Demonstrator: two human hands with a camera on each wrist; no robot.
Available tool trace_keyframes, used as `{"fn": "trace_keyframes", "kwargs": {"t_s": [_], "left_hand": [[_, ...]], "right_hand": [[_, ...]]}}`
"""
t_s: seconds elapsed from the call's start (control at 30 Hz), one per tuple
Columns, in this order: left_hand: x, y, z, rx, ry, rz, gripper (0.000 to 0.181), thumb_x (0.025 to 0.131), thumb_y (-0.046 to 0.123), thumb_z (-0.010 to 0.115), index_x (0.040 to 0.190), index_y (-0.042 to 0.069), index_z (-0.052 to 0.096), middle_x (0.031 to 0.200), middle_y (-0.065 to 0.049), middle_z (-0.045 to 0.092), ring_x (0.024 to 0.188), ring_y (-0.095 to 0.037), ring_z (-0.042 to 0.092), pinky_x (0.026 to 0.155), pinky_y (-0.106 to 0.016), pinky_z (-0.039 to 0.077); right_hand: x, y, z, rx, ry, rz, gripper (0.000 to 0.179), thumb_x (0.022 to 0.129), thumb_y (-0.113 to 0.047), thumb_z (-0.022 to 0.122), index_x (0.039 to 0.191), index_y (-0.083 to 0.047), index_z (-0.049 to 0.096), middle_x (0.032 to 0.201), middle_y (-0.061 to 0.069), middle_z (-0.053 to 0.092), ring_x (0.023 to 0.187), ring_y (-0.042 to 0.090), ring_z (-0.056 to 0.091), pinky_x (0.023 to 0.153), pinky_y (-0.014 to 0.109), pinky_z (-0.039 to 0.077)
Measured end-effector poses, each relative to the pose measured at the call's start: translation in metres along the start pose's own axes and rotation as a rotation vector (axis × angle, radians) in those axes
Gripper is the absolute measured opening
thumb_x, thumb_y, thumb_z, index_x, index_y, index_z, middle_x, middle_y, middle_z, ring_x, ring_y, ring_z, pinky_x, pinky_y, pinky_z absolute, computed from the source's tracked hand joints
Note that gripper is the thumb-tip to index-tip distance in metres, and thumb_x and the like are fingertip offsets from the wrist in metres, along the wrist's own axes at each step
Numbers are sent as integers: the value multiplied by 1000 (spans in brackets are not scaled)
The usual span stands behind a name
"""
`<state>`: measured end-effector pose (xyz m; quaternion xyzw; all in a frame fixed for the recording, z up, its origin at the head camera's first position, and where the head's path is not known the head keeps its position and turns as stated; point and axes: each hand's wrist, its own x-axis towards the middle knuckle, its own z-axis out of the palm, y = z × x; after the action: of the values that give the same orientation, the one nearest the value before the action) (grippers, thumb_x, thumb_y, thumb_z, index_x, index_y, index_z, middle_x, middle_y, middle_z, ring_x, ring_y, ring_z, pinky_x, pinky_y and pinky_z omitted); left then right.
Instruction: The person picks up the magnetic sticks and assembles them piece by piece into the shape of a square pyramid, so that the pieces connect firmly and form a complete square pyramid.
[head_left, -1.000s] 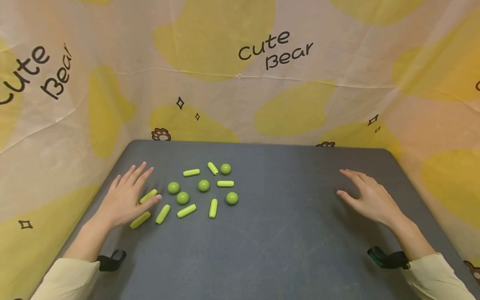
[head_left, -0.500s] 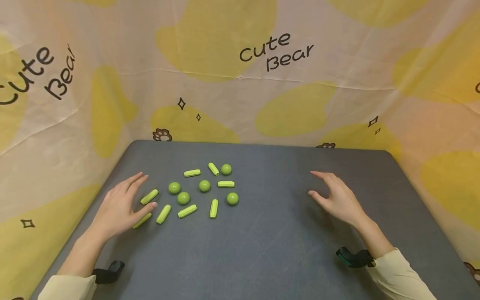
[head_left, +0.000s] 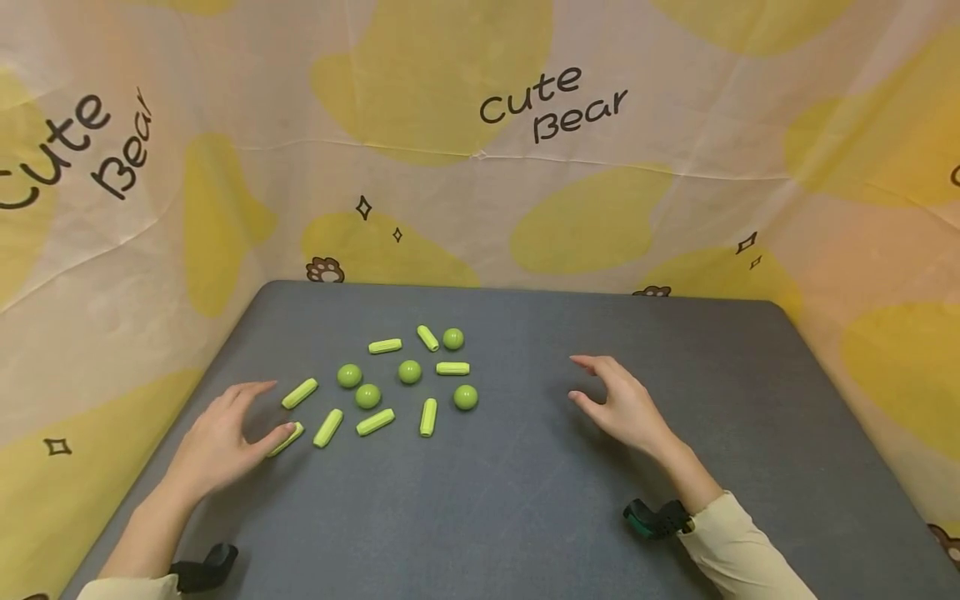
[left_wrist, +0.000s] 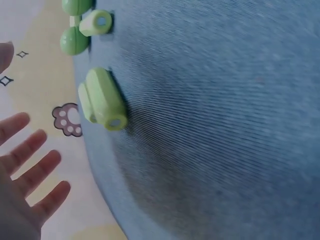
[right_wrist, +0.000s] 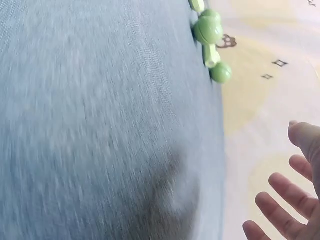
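Observation:
Several light green ribbed sticks and several glossy green balls lie scattered on the left half of the table. My left hand [head_left: 221, 442] hovers at the left edge of this group with fingers relaxed, its thumb overlapping the nearest stick [head_left: 287, 439] in the head view. Just beyond its fingertips lies another stick [head_left: 300, 393]. My right hand [head_left: 626, 408] is in the air right of the group, thumb and fingers apart, holding nothing. Closest to it is a green ball [head_left: 466, 397]. In the left wrist view a stick [left_wrist: 107, 100] lies beyond the spread left fingers.
The dark grey table [head_left: 525, 500] has rounded far corners. A yellow and white printed cloth [head_left: 450, 108] rises behind it and along both sides. Each wrist wears a black camera band, such as the right wrist camera [head_left: 656, 518].
My right hand has moved a good way left toward the green pieces. My left hand has drawn back toward me and a little left, its fingers less spread. The sticks and balls stay put.

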<state>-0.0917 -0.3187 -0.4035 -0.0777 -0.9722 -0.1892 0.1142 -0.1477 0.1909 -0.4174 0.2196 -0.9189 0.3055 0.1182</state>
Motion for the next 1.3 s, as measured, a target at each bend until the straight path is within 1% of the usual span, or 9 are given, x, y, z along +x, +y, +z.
{"fn": "trace_keyframes", "kwargs": {"t_s": [0.13, 0.23, 0.3, 0.4, 0.5, 0.77, 1.03, 1.2, 1.3], "left_hand": [[-4, -5, 1, 14, -65, -65, 64, 77, 49, 68, 123, 8, 52, 116, -15, 54, 102, -37, 54, 71, -57, 42], [-5, -9, 2, 23, -108, -86, 65, 75, 51, 69, 120, 6, 53, 110, -14, 57, 92, -32, 58, 65, -50, 44], [-5, -11, 4, 27, -131, -93, 67, 73, 52, 71, 118, 6, 54, 106, -13, 60, 88, -28, 58, 62, -44, 44], [-5, -13, 6, 18, -169, -100, 68, 70, 51, 74, 115, 5, 55, 100, -12, 63, 79, -21, 55, 58, -36, 41], [-5, -14, 9, 4, -186, -98, 64, 68, 50, 76, 111, 5, 57, 95, -10, 65, 73, -16, 52, 56, -31, 37], [0, -17, 16, -3, -213, -75, 53, 67, 39, 79, 104, 6, 60, 86, -4, 61, 65, -10, 49, 54, -28, 37], [2, -18, 20, -9, -240, -45, 33, 69, 26, 78, 94, 12, 62, 77, 2, 57, 62, -8, 47, 53, -28, 36], [3, -18, 19, -12, -254, -44, 25, 71, 22, 77, 90, 14, 62, 74, 4, 55, 61, -8, 45, 53, -28, 35], [4, -18, 17, -17, -253, -45, 24, 72, 22, 76, 88, 14, 62, 74, 3, 56, 61, -9, 47, 53, -28, 36]], "right_hand": [[3, -5, 10, 18, -15, -5, 50, 81, -22, 70, 127, -11, 53, 118, 8, 58, 104, 22, 54, 82, 42, 47], [5, -8, 16, 28, -15, -11, 49, 81, -22, 70, 126, -11, 53, 117, 9, 58, 103, 22, 55, 81, 41, 47], [7, -10, 20, 33, -13, -13, 49, 81, -22, 70, 126, -11, 54, 117, 8, 59, 103, 21, 55, 81, 41, 48], [10, -13, 24, 47, -18, -16, 48, 81, -22, 70, 125, -11, 54, 117, 8, 59, 103, 20, 55, 80, 41, 48], [14, -18, 28, 74, -35, -10, 46, 82, -22, 69, 124, -11, 55, 116, 7, 59, 103, 20, 55, 80, 39, 48], [23, -28, 42, 116, -60, -6, 42, 82, -20, 70, 120, -10, 58, 113, 3, 59, 101, 18, 57, 72, 32, 46], [32, -37, 53, 226, -136, 58, 39, 84, -20, 67, 120, -9, 57, 115, 3, 57, 104, 21, 57, 80, 40, 50], [38, -41, 62, 244, -168, 50, 38, 85, -20, 66, 120, -9, 57, 115, 2, 57, 104, 21, 57, 80, 38, 50], [42, -44, 67, 255, -168, 38, 38, 85, -20, 66, 120, -8, 57, 115, 3, 57, 104, 22, 57, 80, 39, 50]]}}
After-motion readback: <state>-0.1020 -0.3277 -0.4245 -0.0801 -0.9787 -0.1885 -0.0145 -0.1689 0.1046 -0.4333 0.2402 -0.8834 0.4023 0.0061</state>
